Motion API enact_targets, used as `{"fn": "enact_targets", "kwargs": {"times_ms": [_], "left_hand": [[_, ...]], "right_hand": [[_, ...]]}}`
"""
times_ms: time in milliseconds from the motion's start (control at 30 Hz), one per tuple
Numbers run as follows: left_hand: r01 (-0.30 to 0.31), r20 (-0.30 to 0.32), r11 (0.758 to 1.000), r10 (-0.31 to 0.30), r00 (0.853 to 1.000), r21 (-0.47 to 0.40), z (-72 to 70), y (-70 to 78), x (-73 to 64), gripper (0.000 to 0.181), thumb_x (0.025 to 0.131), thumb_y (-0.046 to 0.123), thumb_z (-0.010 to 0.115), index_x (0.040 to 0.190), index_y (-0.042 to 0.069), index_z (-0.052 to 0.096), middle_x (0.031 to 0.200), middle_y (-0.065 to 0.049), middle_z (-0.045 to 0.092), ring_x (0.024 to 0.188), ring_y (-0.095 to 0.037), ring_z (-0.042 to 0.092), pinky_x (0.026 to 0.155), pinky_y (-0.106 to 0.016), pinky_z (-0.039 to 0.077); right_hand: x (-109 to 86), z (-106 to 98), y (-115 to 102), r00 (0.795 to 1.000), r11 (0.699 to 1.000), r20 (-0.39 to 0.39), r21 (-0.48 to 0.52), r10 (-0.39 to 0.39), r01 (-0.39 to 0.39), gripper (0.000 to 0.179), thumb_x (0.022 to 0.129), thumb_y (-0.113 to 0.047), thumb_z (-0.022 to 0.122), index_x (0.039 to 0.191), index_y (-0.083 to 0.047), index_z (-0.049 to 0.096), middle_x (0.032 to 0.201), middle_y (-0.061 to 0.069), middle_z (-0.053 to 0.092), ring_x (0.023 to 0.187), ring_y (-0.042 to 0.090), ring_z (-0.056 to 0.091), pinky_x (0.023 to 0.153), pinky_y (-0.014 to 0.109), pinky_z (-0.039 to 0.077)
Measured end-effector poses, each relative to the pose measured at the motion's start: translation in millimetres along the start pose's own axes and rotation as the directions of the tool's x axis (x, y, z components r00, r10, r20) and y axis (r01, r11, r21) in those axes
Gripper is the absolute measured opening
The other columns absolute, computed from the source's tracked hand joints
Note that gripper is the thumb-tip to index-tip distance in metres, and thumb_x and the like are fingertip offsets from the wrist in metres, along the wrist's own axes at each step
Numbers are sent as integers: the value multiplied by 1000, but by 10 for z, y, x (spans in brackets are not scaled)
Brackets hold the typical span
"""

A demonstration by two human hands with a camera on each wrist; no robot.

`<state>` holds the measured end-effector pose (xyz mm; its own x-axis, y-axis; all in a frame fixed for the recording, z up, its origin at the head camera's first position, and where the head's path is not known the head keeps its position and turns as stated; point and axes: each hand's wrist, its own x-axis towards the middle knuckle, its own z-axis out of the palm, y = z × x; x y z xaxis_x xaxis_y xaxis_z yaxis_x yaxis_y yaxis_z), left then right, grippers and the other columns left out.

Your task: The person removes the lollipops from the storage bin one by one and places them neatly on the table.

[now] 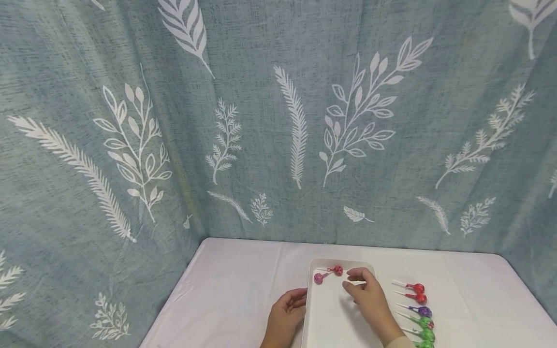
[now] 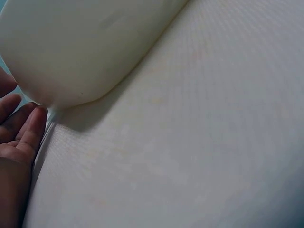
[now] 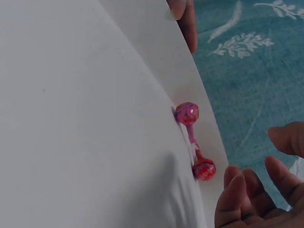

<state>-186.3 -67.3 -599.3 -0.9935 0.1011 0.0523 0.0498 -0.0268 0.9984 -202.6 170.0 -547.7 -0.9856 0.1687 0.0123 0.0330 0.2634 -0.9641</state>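
A shallow white tray (image 1: 335, 319) lies on the white-covered table. In its far left corner are a pink lollipop (image 1: 319, 278) and a red lollipop (image 1: 338, 270), their sticks crossing close together. My left hand (image 1: 287, 316) is at the tray's left side, fingertips touching the outer wall; the left wrist view shows its fingers (image 2: 35, 126) loosely bent against the tray edge. Over the tray's far right part hovers my right hand (image 1: 365, 295), thumb and fingers apart and nothing between them. The right wrist view shows its fingers (image 3: 232, 194) beside the red lollipop.
To the right of the tray, a column of wrapped lollipops lies on the table: red ones (image 1: 416, 288), a purple one (image 1: 424, 311) and green ones (image 1: 426, 334), sticks pointing left. A blue-green curtain (image 1: 261, 145) with white leaf prints hangs behind and at the sides.
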Motion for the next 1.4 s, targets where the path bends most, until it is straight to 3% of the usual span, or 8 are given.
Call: {"fn": "enact_targets", "kwargs": {"times_ms": [400, 700, 1000, 1200, 1400], "left_hand": [[-3, 6, 1000, 3, 1000, -30, -10, -49, 30, 42, 93, 0, 70, 135, -3, 70, 127, -14, 74, 119, -27, 70, 97, -24, 57], [-10, 16, 1000, 10, 1000, -22, 8, -2, 18, 42, 93, 1, 70, 134, -6, 69, 127, -18, 74, 120, -30, 71, 98, -25, 57], [4, 12, 1000, -4, 1000, -22, -11, -3, 40, 41, 95, 5, 71, 135, -5, 69, 127, -15, 74, 120, -28, 70, 99, -25, 57], [7, 10, 1000, -7, 1000, -29, -24, -15, 38, 40, 95, 5, 71, 135, -4, 69, 127, -15, 74, 120, -29, 70, 98, -24, 57], [2, 9, 1000, -2, 1000, -20, -13, 1, 21, 40, 95, 5, 71, 134, -5, 69, 125, -15, 74, 118, -29, 70, 96, -24, 57]], "right_hand": [[178, 115, -82, 996, 997, 29, 9, -82, 82, 29, 99, -7, 76, 124, 4, 66, 125, 22, 66, 85, 21, 63, 65, 31, 57], [259, 174, 14, 997, 997, 39, 22, -73, 72, 32, 98, -7, 78, 126, 3, 67, 128, 20, 63, 83, 21, 63, 63, 30, 56], [321, 153, 168, 997, 999, 76, 37, 4, -6, 37, 98, -11, 79, 132, -2, 67, 126, 15, 64, 82, 22, 61, 61, 29, 55], [292, 186, 181, 989, 995, 120, -40, -81, 87, 34, 97, -7, 79, 130, -3, 70, 136, 14, 60, 93, 23, 62, 70, 32, 58], [272, 222, 211, 980, 970, 104, -154, -172, 187, 31, 92, 2, 77, 123, 1, 74, 127, 14, 62, 97, 21, 63, 84, 33, 57]]}}
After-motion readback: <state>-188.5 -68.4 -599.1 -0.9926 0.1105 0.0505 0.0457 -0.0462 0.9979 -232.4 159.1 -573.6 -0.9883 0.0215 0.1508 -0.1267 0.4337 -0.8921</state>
